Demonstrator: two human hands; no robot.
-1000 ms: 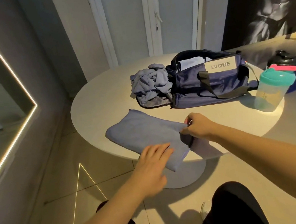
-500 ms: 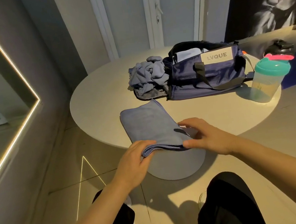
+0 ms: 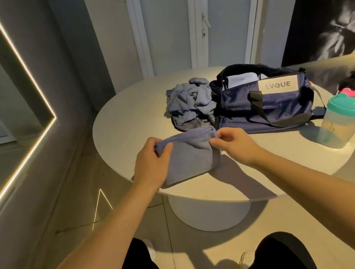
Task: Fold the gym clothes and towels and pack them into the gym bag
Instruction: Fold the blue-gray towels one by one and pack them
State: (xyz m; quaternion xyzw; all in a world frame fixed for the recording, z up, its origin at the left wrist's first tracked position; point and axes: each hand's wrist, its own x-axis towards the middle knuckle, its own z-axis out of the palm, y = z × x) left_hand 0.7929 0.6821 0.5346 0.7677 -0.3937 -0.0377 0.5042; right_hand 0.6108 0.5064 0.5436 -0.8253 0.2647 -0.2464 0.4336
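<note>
While both hands work on one towel (image 3: pixel 189 158), the task looks roughly midway at best. The left hand (image 3: pixel 150 161) has its fingers (image 3: pixel 167 147) curled over the towel's far left corner. The right hand (image 3: pixel 236 146) pinches the far right corner between thumb and fingers (image 3: pixel 216 142). So both hands are closed on the cloth.

The towel lies on the tabletop (image 3: pixel 127 119) directly between the two sets of fingers, and its near edge reaches the tabletop's rim. It is already folded into a thick, compact packet of several layers. Whether another fold is intended, I cannot tell.

The packet is close to square. Its doubled far edge runs side to side from one hand's fingers to the other's. That edge looks roughly parallel to the long side of the gym bag (image 3: pixel 266 101).

Just beyond the fingers sits a crumpled heap of clothes (image 3: pixel 190 102), touching the bag's left end and not yet folded. The bag stands beyond the right fingers with its long axis running side to side and its mouth open upward. Something pale (image 3: pixel 240 77) shows inside, so at least one item seems packed.

By my reading, what remains is placing this towel in the bag, then folding and packing the heap. A shaker bottle (image 3: pixel 344 122) stands well to the right of the right fingers.
</note>
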